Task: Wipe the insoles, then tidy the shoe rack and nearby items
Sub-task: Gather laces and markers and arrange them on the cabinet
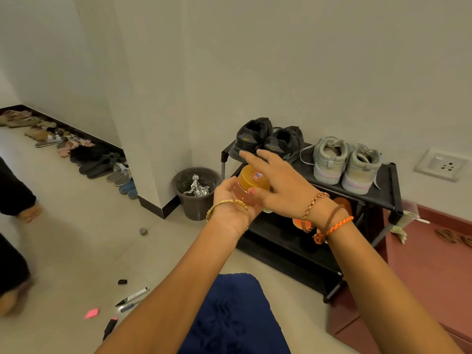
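Note:
A small clear jar with an orange lid [252, 181] is held up in front of the black shoe rack [383, 195]. My left hand [229, 200] cups the jar from below, fingers curled round its side. My right hand [278, 180] lies over the lid with the fingers stretched out and the thumb against the jar's front. On the rack's top shelf stand a pair of black sneakers [268, 139] and a pair of pale grey sneakers [347, 162]. Orange items [342, 204] show on the shelf below, partly hidden by my right wrist.
A dark bin [196, 200] with crumpled foil stands left of the rack. Pens [131, 297], a marker cap [122, 281], a pink scrap [92, 312] and a small grey lid [143, 231] lie on the floor. Sandals [76, 149] line the far wall. Another person's sleeve and hand [20, 198] are at left.

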